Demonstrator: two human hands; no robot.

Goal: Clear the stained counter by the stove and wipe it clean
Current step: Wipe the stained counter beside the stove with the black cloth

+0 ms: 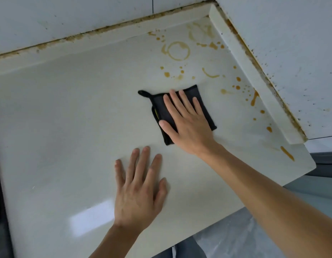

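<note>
Pressing flat, the right hand (187,120) pins a folded black cloth (204,105) mid-counter (59,108), just short of the orange stains (178,51). Left hand (139,190) rests spread, holding nothing. Risk: one sweep may smear sticky rings toward the corner ledge (254,75).

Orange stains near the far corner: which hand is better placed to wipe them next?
Right. The right hand lies flat on the black cloth, just short of the orange stains. The left hand rests bare on the counter, nearer the person.
</note>
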